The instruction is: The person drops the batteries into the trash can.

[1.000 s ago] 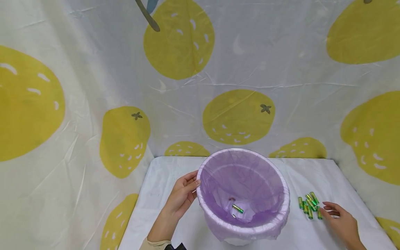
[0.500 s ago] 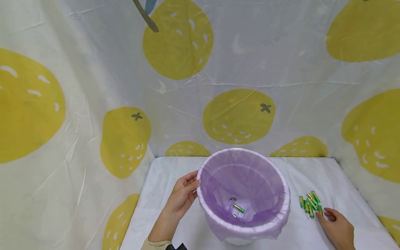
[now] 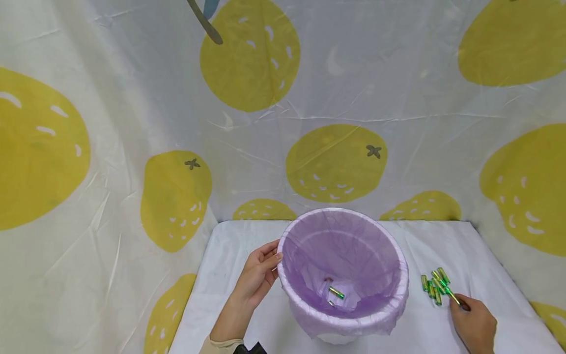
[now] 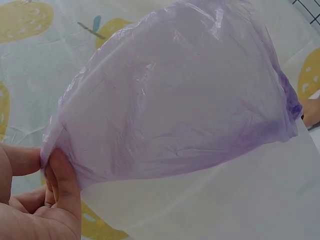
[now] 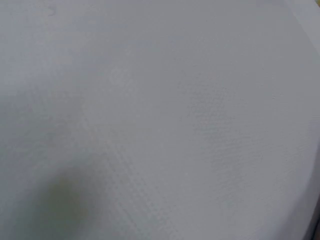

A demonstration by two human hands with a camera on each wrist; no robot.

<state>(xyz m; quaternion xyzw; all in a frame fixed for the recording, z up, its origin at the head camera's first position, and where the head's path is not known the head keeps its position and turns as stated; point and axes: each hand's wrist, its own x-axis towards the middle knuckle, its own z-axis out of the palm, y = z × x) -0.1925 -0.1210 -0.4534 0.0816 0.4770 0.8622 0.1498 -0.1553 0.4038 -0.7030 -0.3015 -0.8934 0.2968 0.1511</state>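
A white bin (image 3: 334, 339) lined with a purple plastic bag (image 3: 353, 255) stands tilted toward me on the table. My left hand (image 3: 258, 274) pinches its rim at the left side, thumb on the near face; the left wrist view shows the hand (image 4: 55, 195) gripping the bag-covered edge (image 4: 95, 60). Inside the bin lies a green-and-gold battery (image 3: 336, 293), with part of another beside it. At the right, my right hand (image 3: 474, 322) pinches one battery (image 3: 452, 296) by its end, close to a small pile of batteries (image 3: 431, 288). The right wrist view catches only pale cloth (image 5: 160, 120).
White cloth covers the table (image 3: 247, 324). A curtain (image 3: 247, 162) printed with yellow fruit closes off the back and both sides. In the left wrist view, a dark wire grid (image 4: 307, 11) shows at the top right corner.
The right hand has moved slightly left at the pile, its fingers have closed, and one battery is now pinched and tilted. The left hand stays on the bin's rim.
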